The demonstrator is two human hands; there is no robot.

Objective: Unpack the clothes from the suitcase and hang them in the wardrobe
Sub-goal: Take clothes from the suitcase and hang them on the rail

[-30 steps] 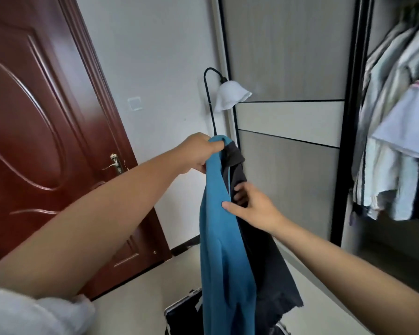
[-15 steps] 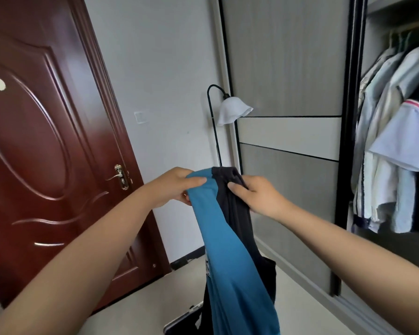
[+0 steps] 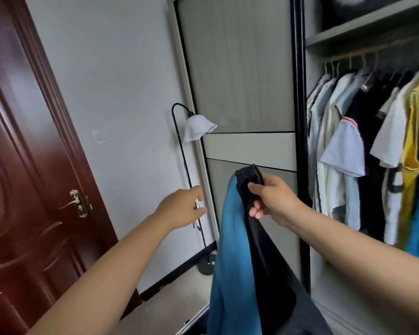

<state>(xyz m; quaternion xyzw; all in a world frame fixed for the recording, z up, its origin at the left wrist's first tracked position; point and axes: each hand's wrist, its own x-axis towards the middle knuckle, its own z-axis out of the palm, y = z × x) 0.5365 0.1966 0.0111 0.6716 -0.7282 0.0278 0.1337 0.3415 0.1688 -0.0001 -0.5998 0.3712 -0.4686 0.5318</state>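
No text, label, brand, number or sign can be read anywhere in the head view. The blue and black garment (image 3: 237, 238) shows plain cloth with no print or tag facing the camera. The hanging clothes (image 3: 363, 151) in the wardrobe on the right carry stripes and colour blocks only. The wall plate (image 3: 100, 136) on the far wall is blank.

Soft, even daylight, glossy sheen on the red door (image 3: 22, 165), wide-angle bending at the edges, slight softness
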